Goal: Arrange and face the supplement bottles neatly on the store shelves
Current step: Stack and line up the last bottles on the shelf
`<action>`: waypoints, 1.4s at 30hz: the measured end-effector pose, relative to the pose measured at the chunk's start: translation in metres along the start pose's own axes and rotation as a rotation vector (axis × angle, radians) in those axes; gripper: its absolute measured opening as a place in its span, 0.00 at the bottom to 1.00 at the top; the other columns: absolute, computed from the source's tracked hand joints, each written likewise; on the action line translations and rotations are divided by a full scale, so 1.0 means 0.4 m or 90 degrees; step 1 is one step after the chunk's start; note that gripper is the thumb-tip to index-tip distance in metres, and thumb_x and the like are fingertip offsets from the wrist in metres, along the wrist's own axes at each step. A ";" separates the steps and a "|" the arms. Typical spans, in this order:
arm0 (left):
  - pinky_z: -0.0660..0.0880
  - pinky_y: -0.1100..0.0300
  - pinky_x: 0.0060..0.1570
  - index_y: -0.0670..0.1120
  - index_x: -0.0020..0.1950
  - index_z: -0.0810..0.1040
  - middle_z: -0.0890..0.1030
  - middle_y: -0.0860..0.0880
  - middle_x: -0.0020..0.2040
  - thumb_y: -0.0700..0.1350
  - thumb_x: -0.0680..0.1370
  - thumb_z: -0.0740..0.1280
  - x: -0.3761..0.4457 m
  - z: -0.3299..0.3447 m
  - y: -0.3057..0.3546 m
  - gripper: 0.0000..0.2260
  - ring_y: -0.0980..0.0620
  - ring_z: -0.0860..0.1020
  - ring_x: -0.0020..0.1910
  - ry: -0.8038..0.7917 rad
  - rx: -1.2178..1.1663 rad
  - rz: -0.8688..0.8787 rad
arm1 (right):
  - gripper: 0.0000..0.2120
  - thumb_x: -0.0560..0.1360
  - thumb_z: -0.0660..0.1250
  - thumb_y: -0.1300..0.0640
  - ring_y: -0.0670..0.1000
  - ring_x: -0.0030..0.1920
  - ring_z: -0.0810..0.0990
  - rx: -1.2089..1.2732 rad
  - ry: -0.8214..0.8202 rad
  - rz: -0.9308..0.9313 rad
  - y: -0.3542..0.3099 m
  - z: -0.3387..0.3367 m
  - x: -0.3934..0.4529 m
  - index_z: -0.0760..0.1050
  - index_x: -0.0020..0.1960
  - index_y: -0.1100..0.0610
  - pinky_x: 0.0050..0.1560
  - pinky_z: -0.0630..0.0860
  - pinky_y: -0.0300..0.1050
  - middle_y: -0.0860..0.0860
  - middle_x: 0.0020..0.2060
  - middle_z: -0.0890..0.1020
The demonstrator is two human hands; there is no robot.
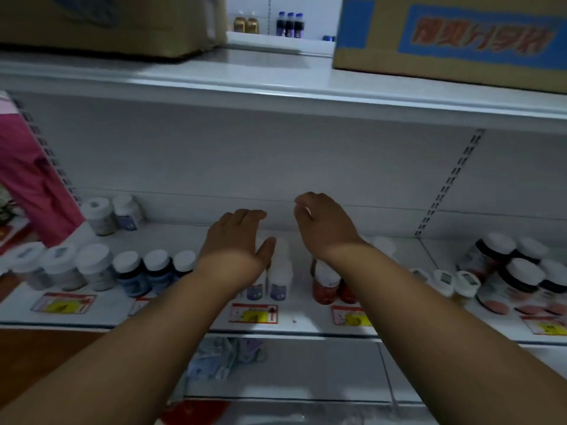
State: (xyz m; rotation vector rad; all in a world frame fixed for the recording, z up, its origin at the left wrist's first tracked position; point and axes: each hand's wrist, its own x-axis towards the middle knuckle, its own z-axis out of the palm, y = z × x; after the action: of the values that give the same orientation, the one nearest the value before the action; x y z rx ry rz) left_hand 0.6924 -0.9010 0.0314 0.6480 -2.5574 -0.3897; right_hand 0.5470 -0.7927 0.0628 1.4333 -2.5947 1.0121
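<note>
White shelf, both hands over the middle bottles

White metal shelf [190, 314] carries the supplement bottles along its front edge. Far left: pink packaging [33, 185] leaning at the shelf end. Next, two white-capped bottles [110, 214] set back near the rear panel. In front of them, a front row: three pale bottles [61, 266], then three dark blue bottles [153, 273], caps white, standing upright, side by side.

Left hand [236, 237]: palm down, fingers straight and together, thumb out to the side, holding nothing. It hovers above purple-label bottles [280, 277], partly hiding them; can't tell if it touches the caps.

Right hand [325, 225]: raised over the red bottles [326, 285], fingers loosely curled downward, nothing visible in the grip. Fingertips point away from camera, so contact can't be confirmed.

Right of the forearm: small white-capped bottles [454, 282], then stacked dark jars [509, 271] at far right. Yellow-red price tags [254, 313] lie flat along the shelf front. Upper shelf holds a cardboard box [454, 41] with blue print.
</note>
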 end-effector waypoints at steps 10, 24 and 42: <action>0.70 0.50 0.59 0.47 0.69 0.71 0.77 0.44 0.62 0.56 0.77 0.64 -0.192 -0.315 -0.490 0.23 0.43 0.73 0.61 0.006 0.107 -0.118 | 0.11 0.81 0.57 0.57 0.53 0.52 0.76 0.115 -0.054 -0.128 -0.554 0.408 0.065 0.75 0.57 0.60 0.53 0.72 0.48 0.56 0.52 0.78; 0.70 0.54 0.57 0.50 0.68 0.71 0.76 0.49 0.61 0.58 0.76 0.61 -0.182 -0.358 -0.721 0.22 0.49 0.73 0.59 0.020 0.133 -0.138 | 0.16 0.76 0.64 0.55 0.58 0.58 0.75 -0.173 -0.289 -0.152 -0.588 0.694 0.393 0.71 0.64 0.56 0.52 0.70 0.45 0.57 0.62 0.73; 0.67 0.54 0.63 0.51 0.70 0.67 0.73 0.51 0.66 0.58 0.76 0.63 -0.133 -0.385 -0.884 0.24 0.49 0.69 0.65 -0.023 0.053 -0.029 | 0.14 0.76 0.62 0.57 0.62 0.52 0.76 -0.136 -0.164 -0.011 -0.592 0.714 0.389 0.70 0.61 0.58 0.51 0.73 0.49 0.62 0.54 0.74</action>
State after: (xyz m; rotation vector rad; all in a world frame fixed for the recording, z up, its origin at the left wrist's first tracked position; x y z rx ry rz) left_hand 0.9436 -1.1975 0.0095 0.7371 -2.6088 -0.3153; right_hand 0.7192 -1.1525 0.0097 1.6201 -2.7526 0.5569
